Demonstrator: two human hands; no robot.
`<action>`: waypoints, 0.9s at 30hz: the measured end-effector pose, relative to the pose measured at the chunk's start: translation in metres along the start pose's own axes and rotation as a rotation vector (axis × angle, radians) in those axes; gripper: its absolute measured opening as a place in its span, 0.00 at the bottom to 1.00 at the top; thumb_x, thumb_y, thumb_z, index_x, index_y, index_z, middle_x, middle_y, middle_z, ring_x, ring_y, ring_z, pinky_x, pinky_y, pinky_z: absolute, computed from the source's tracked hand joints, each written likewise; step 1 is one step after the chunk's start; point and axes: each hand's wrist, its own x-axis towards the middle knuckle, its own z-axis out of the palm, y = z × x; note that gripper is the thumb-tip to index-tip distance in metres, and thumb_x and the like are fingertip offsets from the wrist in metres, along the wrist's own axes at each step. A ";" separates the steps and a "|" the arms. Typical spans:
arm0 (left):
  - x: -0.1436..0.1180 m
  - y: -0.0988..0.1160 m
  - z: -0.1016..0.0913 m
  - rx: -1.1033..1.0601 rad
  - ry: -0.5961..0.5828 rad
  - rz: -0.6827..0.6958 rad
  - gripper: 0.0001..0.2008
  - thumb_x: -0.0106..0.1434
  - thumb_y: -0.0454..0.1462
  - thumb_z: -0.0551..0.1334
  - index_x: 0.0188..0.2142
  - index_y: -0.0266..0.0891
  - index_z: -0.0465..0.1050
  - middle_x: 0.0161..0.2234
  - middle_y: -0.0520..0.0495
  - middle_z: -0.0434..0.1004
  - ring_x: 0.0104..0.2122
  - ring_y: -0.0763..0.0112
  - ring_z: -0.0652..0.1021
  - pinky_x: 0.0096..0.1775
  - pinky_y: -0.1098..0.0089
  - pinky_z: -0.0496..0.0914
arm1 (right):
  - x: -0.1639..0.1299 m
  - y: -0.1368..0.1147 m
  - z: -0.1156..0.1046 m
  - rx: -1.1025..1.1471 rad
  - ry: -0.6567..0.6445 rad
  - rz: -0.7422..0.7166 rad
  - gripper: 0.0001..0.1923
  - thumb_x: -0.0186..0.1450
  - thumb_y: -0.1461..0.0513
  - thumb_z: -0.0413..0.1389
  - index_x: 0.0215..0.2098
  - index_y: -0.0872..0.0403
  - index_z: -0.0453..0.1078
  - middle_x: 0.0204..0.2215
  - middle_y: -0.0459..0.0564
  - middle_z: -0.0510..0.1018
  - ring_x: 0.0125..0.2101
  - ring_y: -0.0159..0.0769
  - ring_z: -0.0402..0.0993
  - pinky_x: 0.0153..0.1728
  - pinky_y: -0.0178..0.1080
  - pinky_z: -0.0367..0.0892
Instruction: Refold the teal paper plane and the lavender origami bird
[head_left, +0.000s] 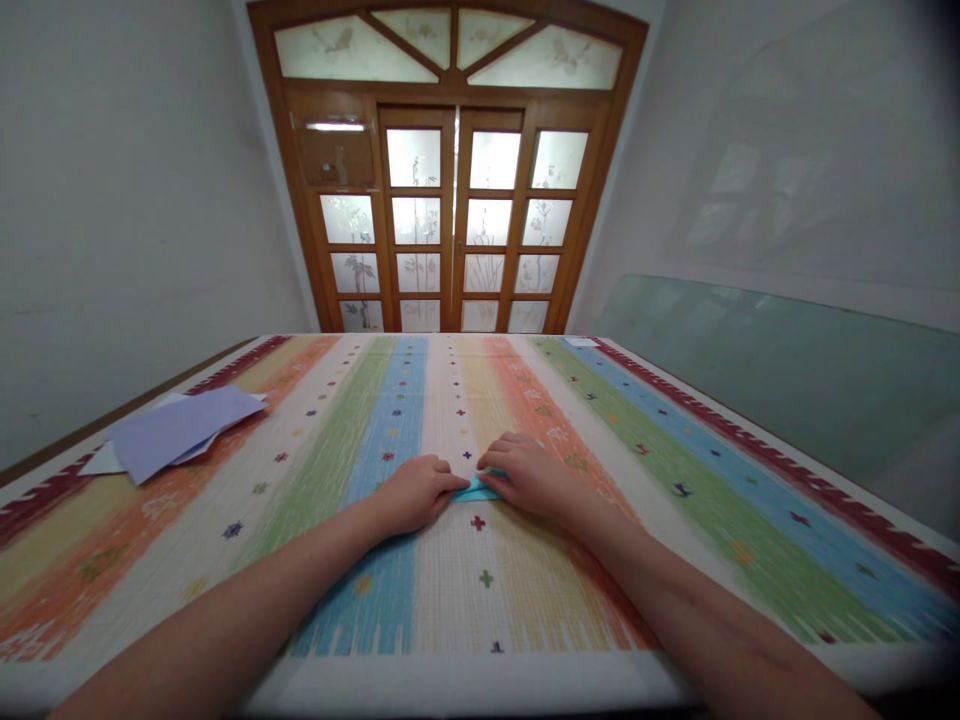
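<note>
A small piece of folded turquoise paper [480, 489] lies on the striped tablecloth in front of me, mostly covered by my fingers. From the left, my left hand [417, 493] presses its closed fingers on the paper's near left end. My right hand [525, 475] grips the right part between thumb and curled fingers, and a strip of turquoise shows beneath them. The two hands are close together, only a short stretch of paper visible between them. How the paper is folded under the fingers is hidden.
Several lilac and white sheets [184, 430] lie in a loose stack on the left of the tablecloth [450, 600]. A small white paper [581, 342] rests at the far right edge. Beyond the table stand wooden glazed doors [455, 220]; a pale green panel [780, 370] leans at the right wall.
</note>
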 end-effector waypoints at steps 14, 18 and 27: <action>-0.004 0.008 -0.012 -0.066 0.024 0.116 0.15 0.70 0.35 0.54 0.51 0.41 0.74 0.40 0.44 0.79 0.41 0.65 0.75 0.45 0.65 0.67 | -0.003 0.011 0.006 0.128 -0.091 0.035 0.12 0.70 0.58 0.52 0.36 0.56 0.73 0.35 0.54 0.77 0.36 0.37 0.70 0.37 0.37 0.61; -0.008 0.020 -0.021 -0.126 -0.021 0.195 0.14 0.68 0.35 0.56 0.51 0.42 0.75 0.35 0.45 0.80 0.38 0.65 0.76 0.43 0.66 0.67 | -0.006 0.010 0.002 0.211 -0.146 -0.031 0.10 0.69 0.59 0.53 0.37 0.55 0.74 0.34 0.51 0.78 0.35 0.36 0.70 0.37 0.36 0.62; -0.009 0.024 -0.019 -0.268 -0.071 0.204 0.13 0.68 0.34 0.57 0.48 0.41 0.76 0.39 0.45 0.80 0.41 0.66 0.76 0.46 0.66 0.67 | -0.006 0.006 -0.002 0.190 -0.174 -0.089 0.09 0.68 0.60 0.54 0.36 0.54 0.75 0.34 0.51 0.76 0.36 0.36 0.70 0.38 0.37 0.62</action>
